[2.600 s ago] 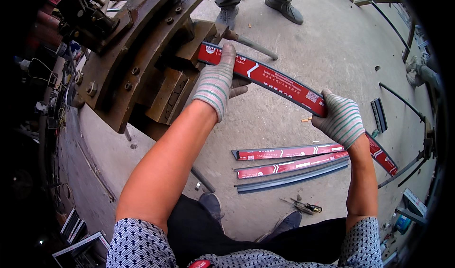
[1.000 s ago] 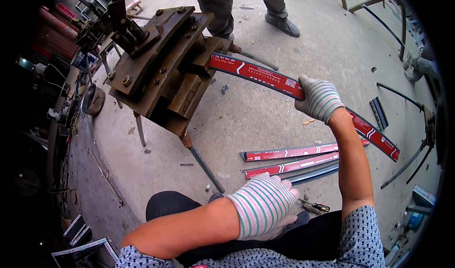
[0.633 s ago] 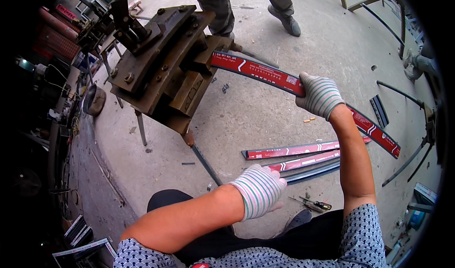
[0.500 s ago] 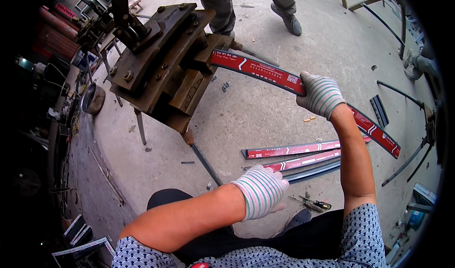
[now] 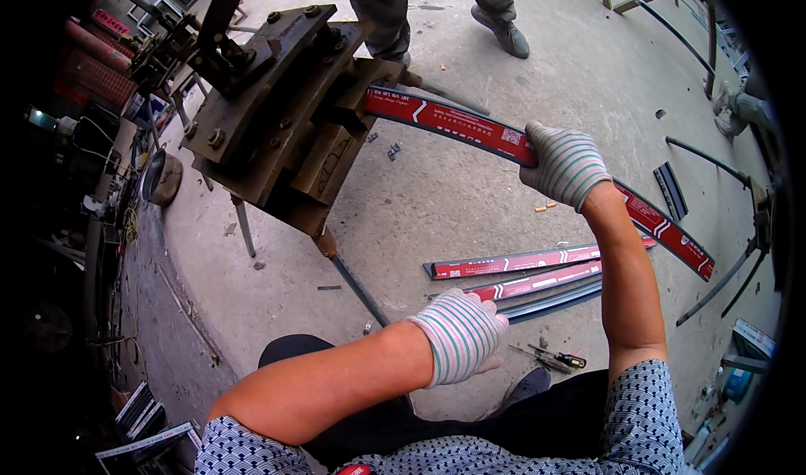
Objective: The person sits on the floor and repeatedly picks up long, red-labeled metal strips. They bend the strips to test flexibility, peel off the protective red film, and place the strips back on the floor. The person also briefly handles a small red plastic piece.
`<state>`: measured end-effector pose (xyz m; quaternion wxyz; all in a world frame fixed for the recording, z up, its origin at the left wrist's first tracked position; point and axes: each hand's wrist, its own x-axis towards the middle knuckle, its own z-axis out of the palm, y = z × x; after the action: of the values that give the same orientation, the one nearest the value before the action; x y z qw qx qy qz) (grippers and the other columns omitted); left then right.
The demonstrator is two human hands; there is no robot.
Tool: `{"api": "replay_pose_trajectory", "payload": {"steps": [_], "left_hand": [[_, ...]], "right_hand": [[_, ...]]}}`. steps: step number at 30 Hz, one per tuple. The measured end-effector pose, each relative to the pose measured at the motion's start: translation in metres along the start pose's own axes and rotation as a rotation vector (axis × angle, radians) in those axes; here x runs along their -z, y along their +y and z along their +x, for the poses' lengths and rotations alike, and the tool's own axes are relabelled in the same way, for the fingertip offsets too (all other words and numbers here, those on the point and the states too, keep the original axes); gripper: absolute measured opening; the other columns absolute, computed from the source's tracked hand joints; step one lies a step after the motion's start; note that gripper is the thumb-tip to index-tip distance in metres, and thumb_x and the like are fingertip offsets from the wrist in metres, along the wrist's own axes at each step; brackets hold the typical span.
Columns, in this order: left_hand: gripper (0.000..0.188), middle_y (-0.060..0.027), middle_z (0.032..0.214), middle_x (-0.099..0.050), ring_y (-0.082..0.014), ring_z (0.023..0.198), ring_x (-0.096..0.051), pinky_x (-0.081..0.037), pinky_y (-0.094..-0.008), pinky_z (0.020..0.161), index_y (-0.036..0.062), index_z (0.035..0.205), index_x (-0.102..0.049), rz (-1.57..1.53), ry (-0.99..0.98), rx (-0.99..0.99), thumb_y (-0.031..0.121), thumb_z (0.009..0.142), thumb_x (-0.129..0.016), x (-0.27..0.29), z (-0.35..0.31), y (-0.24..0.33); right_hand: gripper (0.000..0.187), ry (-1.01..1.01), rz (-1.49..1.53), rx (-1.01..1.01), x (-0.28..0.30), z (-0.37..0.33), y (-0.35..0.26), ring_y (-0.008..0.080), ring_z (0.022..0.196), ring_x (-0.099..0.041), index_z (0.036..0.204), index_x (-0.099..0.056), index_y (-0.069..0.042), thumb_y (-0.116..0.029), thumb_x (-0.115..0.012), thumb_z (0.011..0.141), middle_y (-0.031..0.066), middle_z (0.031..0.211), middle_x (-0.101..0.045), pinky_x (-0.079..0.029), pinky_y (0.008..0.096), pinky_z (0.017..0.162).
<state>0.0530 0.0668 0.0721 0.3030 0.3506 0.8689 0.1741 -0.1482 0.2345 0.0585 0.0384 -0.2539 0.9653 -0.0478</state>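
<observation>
Right hand (image 5: pixel 564 163), in a striped knit glove, closed around a long curved red strip (image 5: pixel 470 127) near its middle, fingers wrapped over the top edge. Strip's far end tucked into the rusty metal bending press (image 5: pixel 277 122) at upper left; its near end jutting out past the wrist toward the lower right, clear of the ground. Strip arched slightly, white chevron markings and a small white label along its face.

Left hand (image 5: pixel 460 332), same kind of glove, loosely curled and holding nothing, hovering over the lap just above the black trousers (image 5: pixel 470 433); fingertips near the ends of the loose strips, not touching them.

On the concrete floor (image 5: pixel 437 206), between the two hands, two more red strips (image 5: pixel 520 272) lying side by side with a dark grey channel strip (image 5: pixel 554 300) just beside them. A small screwdriver with a red and black handle (image 5: pixel 561 359) near the knee. Press standing on thin steel legs (image 5: pixel 245 227), a long bar slanting down from it to the floor. Another person's shoes and trouser legs (image 5: pixel 502 23) at the top, behind the press. Dark bent rods (image 5: pixel 714 286) lying at far right.
</observation>
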Motion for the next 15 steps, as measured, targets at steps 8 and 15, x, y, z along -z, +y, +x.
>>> {"api": "replay_pose_trajectory", "payload": {"steps": [8,15], "left_hand": [[0.045,-0.0227,0.088,-0.069,-0.0397,0.087,-0.07,-0.057,-0.047,0.081,-0.0009,0.095,-0.068,0.006,0.002,0.003,0.044,0.097,-0.065,0.0,0.004,-0.003],[0.044,-0.0233,0.088,-0.069,-0.0408,0.086,-0.07,-0.057,-0.0476,0.081,-0.0012,0.094,-0.068,-0.003,-0.017,0.018,0.043,0.097,-0.066,0.004,0.004,-0.005]], "right_hand": [[0.034,-0.097,-0.017,-0.021,0.009,0.0,-0.003,0.0383,0.086,-0.073,0.108,-0.066,-0.004,-0.025,-0.072,0.082,0.0209,0.089,-0.073,-0.059,0.0451,0.079],[0.032,-0.012,0.005,-0.004,-0.003,0.003,0.003,0.0406,0.078,-0.071,0.1,-0.063,-0.005,-0.027,-0.073,0.078,0.0211,0.079,-0.069,-0.057,0.0462,0.074]]}}
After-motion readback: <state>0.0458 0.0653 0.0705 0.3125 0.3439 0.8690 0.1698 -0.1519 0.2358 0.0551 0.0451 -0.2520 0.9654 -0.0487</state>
